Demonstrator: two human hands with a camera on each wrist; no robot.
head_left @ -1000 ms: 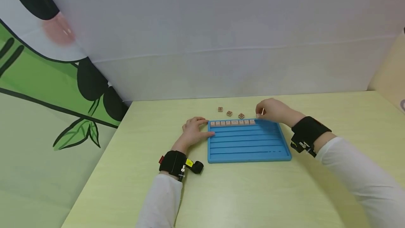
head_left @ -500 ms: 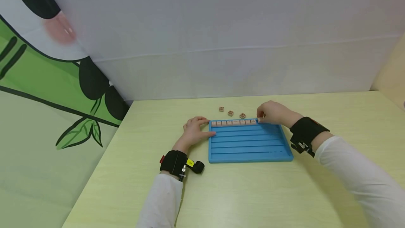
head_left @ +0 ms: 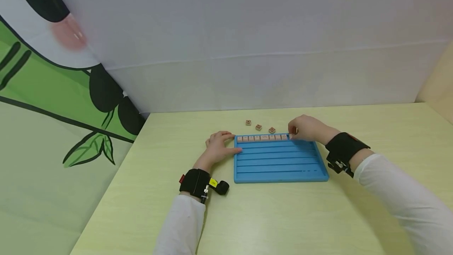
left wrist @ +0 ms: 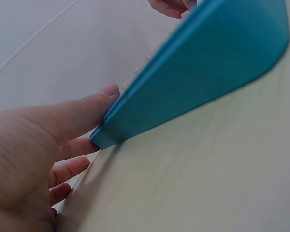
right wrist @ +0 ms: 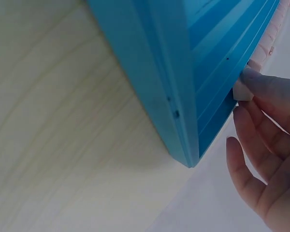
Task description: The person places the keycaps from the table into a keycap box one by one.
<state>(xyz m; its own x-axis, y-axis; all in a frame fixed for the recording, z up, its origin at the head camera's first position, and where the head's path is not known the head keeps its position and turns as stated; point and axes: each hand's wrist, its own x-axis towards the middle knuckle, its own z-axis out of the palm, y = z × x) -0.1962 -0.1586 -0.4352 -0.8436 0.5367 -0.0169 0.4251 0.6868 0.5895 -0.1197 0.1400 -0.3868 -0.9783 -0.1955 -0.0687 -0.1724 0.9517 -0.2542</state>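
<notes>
A blue ridged keycap tray (head_left: 279,164) lies on the table, with a row of pale pink keycaps (head_left: 262,138) along its far edge. My left hand (head_left: 216,148) holds the tray's far left corner; in the left wrist view its thumb (left wrist: 94,108) lies on the tray's side rim and the forefinger is at the corner. At the right end of the row, my right hand (head_left: 307,128) pinches a whitish keycap (right wrist: 242,92) between thumb and forefinger, right at the tray's far edge. The fingers largely hide this keycap in the head view.
Beyond the tray lie three loose keycaps, a left one (head_left: 248,122), a middle one (head_left: 258,127) and a right one (head_left: 271,130), hollow undersides up. A white cloth backdrop (head_left: 262,78) rises behind the pale wooden table (head_left: 269,219).
My right hand has come down slightly toward the tray's far edge, bringing its keycap to the end of the row. The left hand stays at the corner.
</notes>
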